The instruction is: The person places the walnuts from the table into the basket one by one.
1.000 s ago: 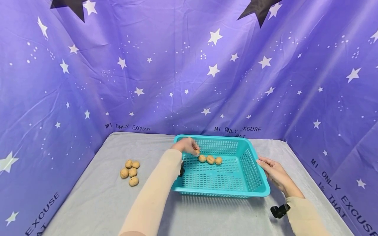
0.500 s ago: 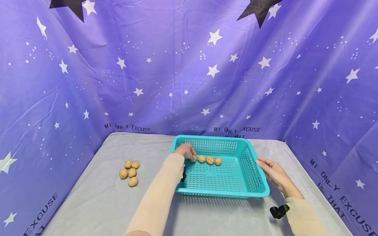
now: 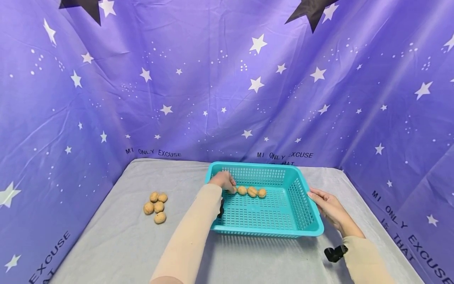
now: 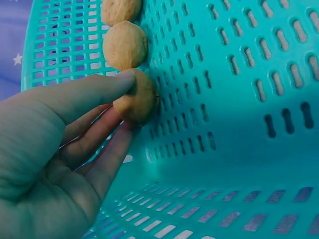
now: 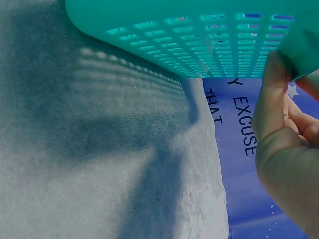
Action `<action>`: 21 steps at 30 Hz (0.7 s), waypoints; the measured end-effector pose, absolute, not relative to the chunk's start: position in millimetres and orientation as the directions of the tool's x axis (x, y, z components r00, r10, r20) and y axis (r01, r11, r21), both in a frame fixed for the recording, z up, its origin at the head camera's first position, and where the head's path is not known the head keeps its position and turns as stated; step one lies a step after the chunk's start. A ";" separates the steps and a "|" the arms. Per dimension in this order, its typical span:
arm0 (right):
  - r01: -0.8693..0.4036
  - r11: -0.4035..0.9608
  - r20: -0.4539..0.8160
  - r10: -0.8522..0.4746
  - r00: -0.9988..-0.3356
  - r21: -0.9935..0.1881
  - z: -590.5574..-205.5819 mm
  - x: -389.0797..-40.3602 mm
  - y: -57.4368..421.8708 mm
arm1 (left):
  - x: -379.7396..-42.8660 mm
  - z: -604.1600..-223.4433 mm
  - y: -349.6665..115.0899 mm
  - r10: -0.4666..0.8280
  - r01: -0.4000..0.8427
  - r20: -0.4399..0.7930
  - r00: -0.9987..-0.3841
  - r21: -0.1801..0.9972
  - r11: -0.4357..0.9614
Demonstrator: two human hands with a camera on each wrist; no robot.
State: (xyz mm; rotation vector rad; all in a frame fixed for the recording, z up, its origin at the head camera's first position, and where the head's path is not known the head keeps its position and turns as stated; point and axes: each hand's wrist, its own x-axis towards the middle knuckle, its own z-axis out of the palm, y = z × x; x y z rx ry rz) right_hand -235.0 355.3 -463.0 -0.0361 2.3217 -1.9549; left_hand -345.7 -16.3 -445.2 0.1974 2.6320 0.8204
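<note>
A turquoise plastic basket with slotted walls stands on the table. My left hand reaches over its left side and, in the left wrist view, pinches a walnut between thumb and fingertips, low over the slotted floor. That walnut is at the left end of a row; beside it lie a second walnut, a third and one more walnut on the right. My right hand holds the basket's right rim, its thumb against the outer wall in the right wrist view.
Left of the basket, several loose walnuts lie in a cluster on the grey cloth covering the table. A purple star-patterned curtain closes off the back and both sides, close behind the basket's far rim.
My left hand has moved slightly left and down with its walnut, lowering it to the row's left end; over the last half second it barely moves. The right hand stays at the rim.
</note>
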 end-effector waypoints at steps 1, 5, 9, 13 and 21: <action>0.051 0.175 -0.067 -0.086 -0.994 -0.983 -463.0 -234.8 355.2 | -344.5 -443.4 -16.2 0.241 0.020 -0.314 -0.918 0.571 0.821; 0.055 0.187 -0.071 -0.082 -0.994 -0.981 -461.9 -233.7 354.7 | -342.3 -436.1 -15.8 0.256 0.042 -0.302 -0.918 0.570 0.821; 0.057 0.209 -0.076 -0.082 -0.994 -0.976 -460.6 -233.0 354.7 | -343.3 -427.1 -16.6 0.292 0.086 -0.271 -0.917 0.582 0.809; 0.066 0.206 -0.084 -0.079 -0.993 -0.976 -461.6 -233.2 355.7 | -344.5 -416.9 -18.7 0.326 0.113 -0.256 -0.910 0.603 0.790; 0.066 0.216 -0.085 -0.079 -0.993 -0.974 -462.5 -233.8 356.1 | -342.1 -395.9 -26.7 0.408 0.219 -0.174 -0.896 0.624 0.750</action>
